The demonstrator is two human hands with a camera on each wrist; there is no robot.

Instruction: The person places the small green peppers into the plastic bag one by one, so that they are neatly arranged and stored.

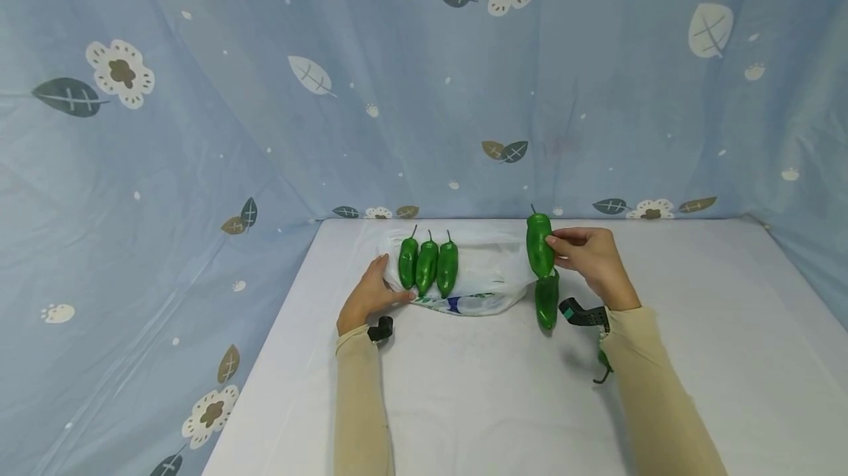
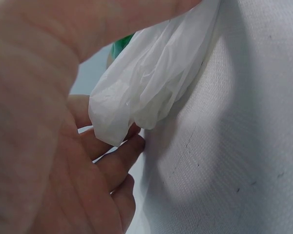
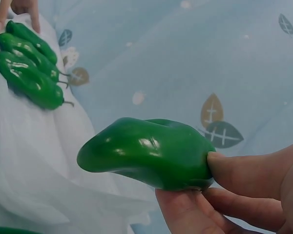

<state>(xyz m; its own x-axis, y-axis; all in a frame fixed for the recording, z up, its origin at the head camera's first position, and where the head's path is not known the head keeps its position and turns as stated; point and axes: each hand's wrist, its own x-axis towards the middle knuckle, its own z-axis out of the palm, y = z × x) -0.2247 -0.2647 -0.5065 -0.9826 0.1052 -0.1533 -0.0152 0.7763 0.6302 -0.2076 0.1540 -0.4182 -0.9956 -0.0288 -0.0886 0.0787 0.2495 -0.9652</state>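
Observation:
My right hand (image 1: 596, 263) pinches a green chili pepper (image 1: 539, 240) between thumb and fingers, beside the right end of a white plastic bag (image 1: 490, 266). In the right wrist view that pepper (image 3: 146, 151) is seen raised, its tip pointing left. Three more green peppers (image 1: 427, 264) lie side by side on the bag's left part, stems toward the back. At the left end of the bag is my left hand (image 1: 369, 293), fingers and thumb spread around its edge. Crumpled bag plastic (image 2: 141, 83) lies against these fingers in the left wrist view.
Another green pepper (image 1: 547, 303) lies on the white table (image 1: 477, 395), just below the held one. One more pepper (image 1: 605, 360) is partly hidden by the right forearm. A blue patterned curtain (image 1: 397, 93) hangs behind the table.

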